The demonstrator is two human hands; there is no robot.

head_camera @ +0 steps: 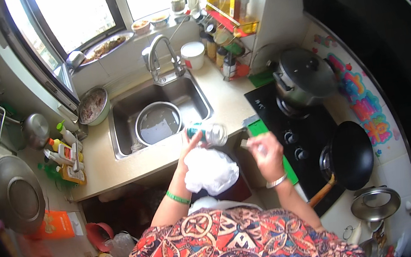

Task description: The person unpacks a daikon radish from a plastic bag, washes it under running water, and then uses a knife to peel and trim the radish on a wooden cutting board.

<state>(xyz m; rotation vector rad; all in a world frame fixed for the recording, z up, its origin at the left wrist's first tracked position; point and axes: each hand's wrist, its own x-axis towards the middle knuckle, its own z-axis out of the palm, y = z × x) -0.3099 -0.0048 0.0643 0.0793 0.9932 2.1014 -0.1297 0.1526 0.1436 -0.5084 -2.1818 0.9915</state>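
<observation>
In the head view, my left hand (190, 146) is wrapped around a clear glass jar (215, 134) with a green label. The jar is tipped on its side, mouth toward the right, above the counter's front edge. A crumpled white plastic bag (211, 171) is against my left hand and wrist; whether the fingers grip it too is hidden. My right hand (267, 153), to the right of the jar and apart from it, pinches a small pale object (245, 143), too small and blurred to identify.
Ahead is a steel sink (196, 94) holding a metal basin (155, 104) with water, below a faucet (157, 52). On the right, a gas hob (279, 118) carries a lidded pot (306, 71) and a black wok (353, 155). Cleaning bottles (69, 157) line the left side.
</observation>
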